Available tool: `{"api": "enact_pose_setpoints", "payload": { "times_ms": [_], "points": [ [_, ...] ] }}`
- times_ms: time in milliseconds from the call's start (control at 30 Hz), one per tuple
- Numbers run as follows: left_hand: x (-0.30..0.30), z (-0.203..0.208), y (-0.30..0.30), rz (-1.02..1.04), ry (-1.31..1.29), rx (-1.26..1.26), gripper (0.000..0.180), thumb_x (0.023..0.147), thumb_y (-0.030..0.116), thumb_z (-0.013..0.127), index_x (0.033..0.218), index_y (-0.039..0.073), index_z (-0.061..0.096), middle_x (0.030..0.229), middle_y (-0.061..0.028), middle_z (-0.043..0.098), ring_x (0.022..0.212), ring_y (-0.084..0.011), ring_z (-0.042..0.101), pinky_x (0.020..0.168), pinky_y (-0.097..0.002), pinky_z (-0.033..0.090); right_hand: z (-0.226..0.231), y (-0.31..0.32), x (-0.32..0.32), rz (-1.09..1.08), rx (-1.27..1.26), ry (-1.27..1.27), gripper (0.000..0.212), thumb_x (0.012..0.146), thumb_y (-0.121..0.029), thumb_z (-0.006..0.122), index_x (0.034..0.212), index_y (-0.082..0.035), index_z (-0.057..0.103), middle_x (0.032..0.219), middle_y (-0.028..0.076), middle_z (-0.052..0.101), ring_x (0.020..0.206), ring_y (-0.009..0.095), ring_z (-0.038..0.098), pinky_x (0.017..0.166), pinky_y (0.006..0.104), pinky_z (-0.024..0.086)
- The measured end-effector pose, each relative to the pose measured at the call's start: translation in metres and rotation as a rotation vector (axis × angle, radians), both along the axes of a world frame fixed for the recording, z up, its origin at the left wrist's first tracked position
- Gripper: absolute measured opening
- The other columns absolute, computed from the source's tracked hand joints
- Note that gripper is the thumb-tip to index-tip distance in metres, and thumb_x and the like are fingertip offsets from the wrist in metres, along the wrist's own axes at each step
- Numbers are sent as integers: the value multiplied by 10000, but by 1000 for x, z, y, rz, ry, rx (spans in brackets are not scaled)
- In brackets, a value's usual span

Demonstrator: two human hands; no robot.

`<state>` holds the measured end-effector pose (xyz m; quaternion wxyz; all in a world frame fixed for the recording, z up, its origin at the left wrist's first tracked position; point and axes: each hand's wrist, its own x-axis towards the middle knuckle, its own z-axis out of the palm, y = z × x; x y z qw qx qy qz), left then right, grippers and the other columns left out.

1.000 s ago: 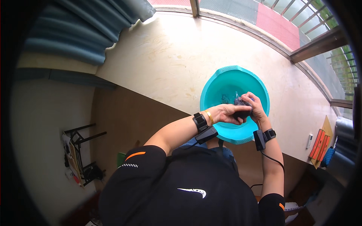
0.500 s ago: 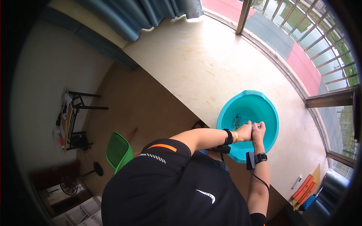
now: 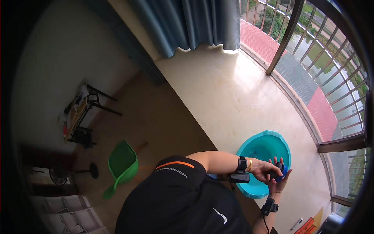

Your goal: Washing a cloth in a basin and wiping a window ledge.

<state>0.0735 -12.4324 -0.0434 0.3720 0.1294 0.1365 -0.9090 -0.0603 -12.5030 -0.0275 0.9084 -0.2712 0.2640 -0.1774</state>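
On the tabletop stands a turquoise plastic basin [image 3: 243, 146], with something small and dark at its bottom that I cannot make out. Over the basin's right side my two hands meet around a rounded dark thing with a blue part [image 3: 284, 171]; its kind is not clear. My left hand [image 3: 261, 168] reaches across from the left with fingers curled on the dark part. From below, my right hand [image 3: 281, 184] cups the blue side, its fingers bent upward around it. Part of the thing is hidden by my fingers.
The pale tabletop [image 3: 218, 89] runs along a barred window [image 3: 331, 78]. A blue curtain [image 3: 187, 27] hangs at the far end. Orange items [image 3: 307, 226] and a small white object [image 3: 297, 224] lie near right. A green chair [image 3: 122, 162] stands on the floor at left.
Before, my hands were together lower inside the basin, with a bit of blue showing. Now the dark and blue thing shows between them. The whole view has shifted, putting the basin lower.
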Motion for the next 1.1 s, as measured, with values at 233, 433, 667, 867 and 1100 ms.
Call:
{"api": "enact_pose_setpoints", "payload": {
  "times_ms": [233, 433, 667, 867, 1100],
  "points": [
    [-10, 27, 3, -63, 0, -223, 224, 794, 93, 761, 842, 46, 548, 744, -66, 552, 624, -139, 558, 402, -176, 332, 50, -18, 5, 86, -431, 122, 256, 943, -253, 550, 1056, -23, 561, 825, 31, 523, 747, 129, 532, 745, 348, 507],
    [-19, 16, 1, 67, -853, -359, 244, 706, 79, 746, 695, 76, 502, 563, -40, 502, 448, -127, 493, 370, -236, 336, 40, -14, 15, 94, -838, 325, 135, 966, -101, 511, 951, -2, 603, 757, 21, 532, 697, 88, 518, 681, 250, 466],
    [-42, -55, 7, 182, -1282, -317, 259, 660, 152, 757, 717, 35, 533, 529, -68, 538, 407, -167, 521, 357, -296, 358, -58, -14, 10, 13, -1048, 491, 165, 969, -97, 490, 913, -6, 615, 717, 2, 546, 659, 69, 516, 615, 224, 440],
    [-68, -111, 8, 165, -1557, -307, 301, 640, 195, 788, 660, -12, 570, 575, -130, 608, 493, -230, 608, 439, -341, 430, -120, -11, 4, -54, -1182, 976, 164, 888, -78, 500, 866, 6, 639, 691, 82, 626, 635, 173, 609, 625, 332, 490],
    [-55, -90, 7, -60, -1339, -344, 335, 611, 181, 798, 765, 2, 560, 610, -99, 609, 497, -199, 620, 427, -321, 494, -130, -26, -27, -39, -527, 559, 267, 928, -207, 584, 1019, 39, 630, 865, 94, 672, 755, 187, 647, 700, 349, 523]
  ]
}}
